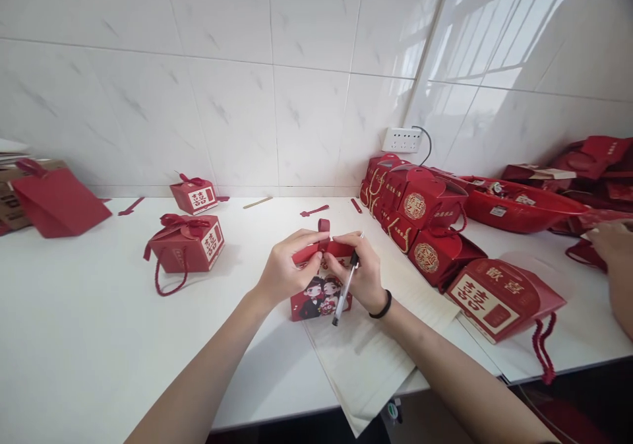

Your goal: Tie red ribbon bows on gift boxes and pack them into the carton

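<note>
A red gift box (302,304) with a cartoon bride and groom on its front stands before me, partly hidden by my hands. My left hand (291,266) is closed, thumb and fingers pinching the top of the box from the left. From the other side my right hand (363,269) pinches the same top edge. A clear pen with a black cap (346,292) is tucked in my right hand, slanting down across the box front. Between my fingertips a dark red ribbon loop (323,226) stands up; the exact grip on it is hidden.
Two tied red boxes, one in front (185,249) and one behind (195,193), stand left. Papers (368,365) lie beneath the work. At right are stacked red boxes (435,253), a larger box (494,299), a red basin (519,213) and another person's hand (613,253).
</note>
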`<state>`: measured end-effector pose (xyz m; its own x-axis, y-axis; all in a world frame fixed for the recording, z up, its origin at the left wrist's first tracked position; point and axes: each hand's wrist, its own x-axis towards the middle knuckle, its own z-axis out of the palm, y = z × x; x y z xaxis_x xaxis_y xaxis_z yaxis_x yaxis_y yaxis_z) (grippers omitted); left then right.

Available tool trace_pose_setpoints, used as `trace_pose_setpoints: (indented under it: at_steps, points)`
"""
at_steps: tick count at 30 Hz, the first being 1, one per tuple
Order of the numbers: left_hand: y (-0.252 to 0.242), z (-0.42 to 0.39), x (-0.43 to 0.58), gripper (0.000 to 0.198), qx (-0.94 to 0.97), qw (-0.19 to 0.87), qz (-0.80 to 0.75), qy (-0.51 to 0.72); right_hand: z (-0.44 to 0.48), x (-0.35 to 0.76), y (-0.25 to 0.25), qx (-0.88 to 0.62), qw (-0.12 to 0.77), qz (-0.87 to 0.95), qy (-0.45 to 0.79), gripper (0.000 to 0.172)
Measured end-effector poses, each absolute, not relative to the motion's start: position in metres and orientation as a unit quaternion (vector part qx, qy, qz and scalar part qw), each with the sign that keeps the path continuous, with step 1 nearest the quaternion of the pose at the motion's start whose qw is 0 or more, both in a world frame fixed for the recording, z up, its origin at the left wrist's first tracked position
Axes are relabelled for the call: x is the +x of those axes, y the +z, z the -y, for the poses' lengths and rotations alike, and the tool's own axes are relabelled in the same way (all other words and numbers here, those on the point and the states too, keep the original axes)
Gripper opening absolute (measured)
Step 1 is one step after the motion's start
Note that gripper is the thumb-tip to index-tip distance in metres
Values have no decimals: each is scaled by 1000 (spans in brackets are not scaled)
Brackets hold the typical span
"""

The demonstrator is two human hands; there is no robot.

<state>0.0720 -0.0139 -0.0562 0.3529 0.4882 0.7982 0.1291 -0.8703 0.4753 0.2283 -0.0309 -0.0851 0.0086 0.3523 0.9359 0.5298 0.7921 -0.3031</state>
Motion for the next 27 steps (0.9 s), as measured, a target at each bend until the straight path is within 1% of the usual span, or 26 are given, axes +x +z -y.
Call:
trace_pose_setpoints:
  at_steps: [8,14,18,22,25,27]
  points:
    - [-55,10,72,29,817,173,-211,507,28,229,-85,-333,633,696,-65,14]
    - [-54,15,72,29,799,227,-222,511,31,231,-83,-332,629,702,-34,14]
    - [-53,17,74,25,781,261,-235,516,33,231,-83,-350,632,691,12,14]
    - [-53,17,74,26,771,280,-243,519,35,229,-80,-388,652,649,58,19]
    - [-53,16,74,25,768,271,-243,527,38,227,-76,-403,655,631,103,15]
    - [-54,16,74,23,766,259,-243,536,39,227,-74,-399,657,622,150,16]
